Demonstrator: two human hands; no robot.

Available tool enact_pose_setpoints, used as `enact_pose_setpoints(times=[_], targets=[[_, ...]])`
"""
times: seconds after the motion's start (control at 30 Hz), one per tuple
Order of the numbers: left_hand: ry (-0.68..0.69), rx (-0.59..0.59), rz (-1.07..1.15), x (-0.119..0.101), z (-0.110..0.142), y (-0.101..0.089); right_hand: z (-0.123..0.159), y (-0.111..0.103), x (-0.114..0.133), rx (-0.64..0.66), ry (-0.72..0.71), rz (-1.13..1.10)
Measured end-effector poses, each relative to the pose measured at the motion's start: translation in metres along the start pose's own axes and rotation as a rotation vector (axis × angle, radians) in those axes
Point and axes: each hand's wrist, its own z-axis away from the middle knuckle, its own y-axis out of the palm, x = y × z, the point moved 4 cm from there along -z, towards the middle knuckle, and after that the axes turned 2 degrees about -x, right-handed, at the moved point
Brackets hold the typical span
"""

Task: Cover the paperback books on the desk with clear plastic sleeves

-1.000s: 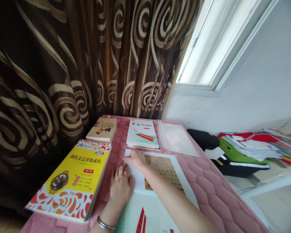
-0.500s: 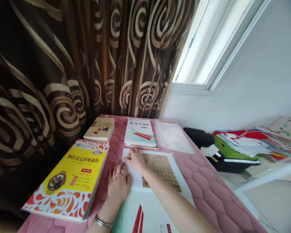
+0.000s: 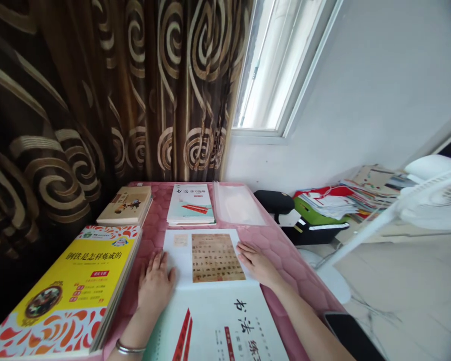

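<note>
Calligraphy booklet (image 3: pixel 210 281) lies flat between both hands. Left hand (image 3: pixel 155 286) rests palm-down at its left edge, fingers extended, slightly spread. Right hand (image 3: pixel 257 261) presses its right edge, fingers flat.

Brown curtain (image 3: pixel 97 100), gold swirls; pink quilted table cover (image 3: pixel 285 255); yellow-orange book (image 3: pixel 67 291).

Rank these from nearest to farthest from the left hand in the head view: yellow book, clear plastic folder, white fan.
Measured from the left hand:
1. Yellow book, just to its left on the table.
2. Clear plastic folder, at the table's far right corner.
3. White fan, off the table, far right.
</note>
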Motion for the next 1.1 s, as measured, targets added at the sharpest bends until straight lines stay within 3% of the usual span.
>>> enact_pose_setpoints(times=[0.1, 0.2, 0.3, 0.4, 0.5, 0.57, 0.93, 1.1], targets=[[-0.024, 0.028, -0.077, -0.007, 0.001, -0.003, 0.001, 0.000, 0.002, -0.047, 0.004, 0.003], [0.021, 0.122, -0.112, -0.030, -0.003, -0.003, 0.002, -0.002, 0.006, -0.094, 0.010, -0.013], [0.110, 0.259, -0.045, -0.074, -0.015, 0.000, -0.001, -0.006, 0.004, -0.135, 0.029, -0.065], [0.220, 0.437, 0.125, -0.131, -0.026, 0.005, -0.008, -0.012, -0.002, -0.163, 0.090, -0.104], [0.334, 0.434, 0.280, -0.180, -0.033, 0.005, -0.019, -0.017, -0.012, -0.178, 0.199, -0.075], [0.353, 0.410, 0.332, -0.198, -0.033, 0.006, -0.028, -0.019, -0.019, -0.184, 0.261, -0.041], [0.338, 0.342, 0.385, -0.201, -0.027, 0.012, -0.078, -0.025, -0.032, -0.154, 0.641, 0.122], [0.335, 0.351, 0.383, -0.202, -0.028, 0.011, -0.073, -0.026, -0.033, -0.112, 0.570, 0.091]])
